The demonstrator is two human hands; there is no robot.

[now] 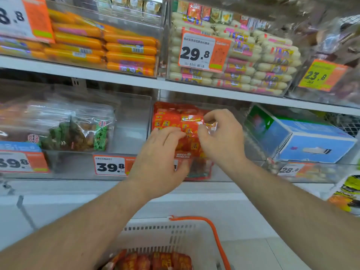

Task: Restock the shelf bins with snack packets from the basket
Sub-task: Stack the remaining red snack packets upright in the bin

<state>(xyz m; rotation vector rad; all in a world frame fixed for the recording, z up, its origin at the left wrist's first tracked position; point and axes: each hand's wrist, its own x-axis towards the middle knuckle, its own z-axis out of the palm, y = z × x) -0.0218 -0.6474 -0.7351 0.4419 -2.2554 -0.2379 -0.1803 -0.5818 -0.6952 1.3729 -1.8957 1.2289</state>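
Both hands reach up to the middle clear bin [155,106] on the lower shelf, where a red snack packet [191,123] is being set among other red packets already stacked there. The left hand [159,152] has its fingers curled over the packet's lower left part, gripping it, while the right hand [222,135] pinches the packet's shiny right edge between thumb and fingertips. Near the bottom of the view sits a white basket [165,236] with an orange handle [214,234], and more red packets [152,261] lie inside it. To the left of the middle bin, another clear bin holds transparent pouches with green labels [85,133]. To the right, a blue and green box [303,135] lies tilted in its own bin. A price tag reading 39.8 [110,166] hangs on the front just left of the left hand. On the upper shelf, orange sausage packs [116,53] fill the left bin and white sausage packs [253,67] fill the one to its right, behind a tag reading 29.8 [198,51].
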